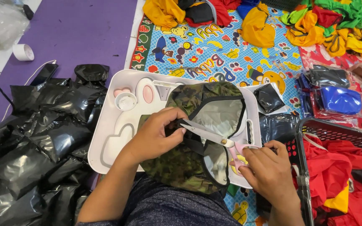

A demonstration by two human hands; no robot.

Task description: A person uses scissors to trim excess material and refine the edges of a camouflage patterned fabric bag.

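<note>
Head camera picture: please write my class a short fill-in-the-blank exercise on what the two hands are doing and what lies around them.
1. The right hand holds a pair of ____ with pink handles.
2. The left hand pinches a black strap of the ____-patterned cloth bag.
3. The bag lies on a ____ plastic tray.
4. Left of the tray lies a heap of ____ plastic bags.

Missing words: scissors; camouflage; white; black
</note>
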